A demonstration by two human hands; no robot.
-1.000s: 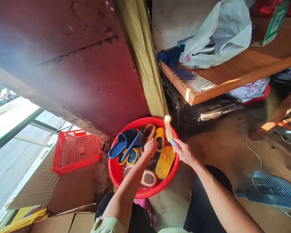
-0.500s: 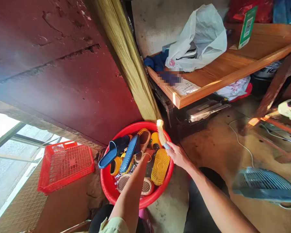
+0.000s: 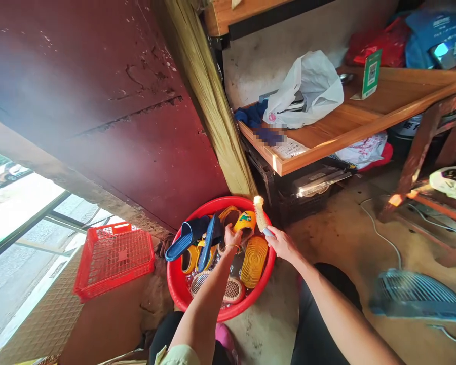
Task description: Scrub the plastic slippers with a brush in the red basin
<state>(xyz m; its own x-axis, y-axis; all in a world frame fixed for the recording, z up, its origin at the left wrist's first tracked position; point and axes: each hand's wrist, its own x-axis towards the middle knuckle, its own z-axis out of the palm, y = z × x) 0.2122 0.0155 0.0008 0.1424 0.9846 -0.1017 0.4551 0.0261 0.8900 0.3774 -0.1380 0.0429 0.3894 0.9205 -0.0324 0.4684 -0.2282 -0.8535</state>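
A red basin (image 3: 172, 284) of water and slippers stands in front of me. Inside it, my left hand (image 3: 232, 237) is closed at the edge of a yellow slipper (image 3: 246, 221) with a green cartoon print; part of its grip is hidden. By the basin's right rim, my right hand (image 3: 283, 243) holds a scrub brush (image 3: 261, 215) by its grey handle, bristles pointing up. Two blue slippers (image 3: 210, 243) lean at the left. Another yellow slipper (image 3: 254, 262) lies sole up at the right, and brown-soled slippers (image 3: 233, 290) are at the near side.
A red plastic crate (image 3: 116, 261) stands left of the basin beside cardboard. Behind is a dark red panel (image 3: 137, 137) with a wooden post (image 3: 220, 126). A wooden tray table (image 3: 349, 121) bears a white plastic bag (image 3: 311, 91). A blue fan (image 3: 418, 294) and cables lie right.
My left hand has risen slightly and turned, and the yellow slipper beside it now shows its printed strap. The right hand still holds the brush. The view has tilted upward.
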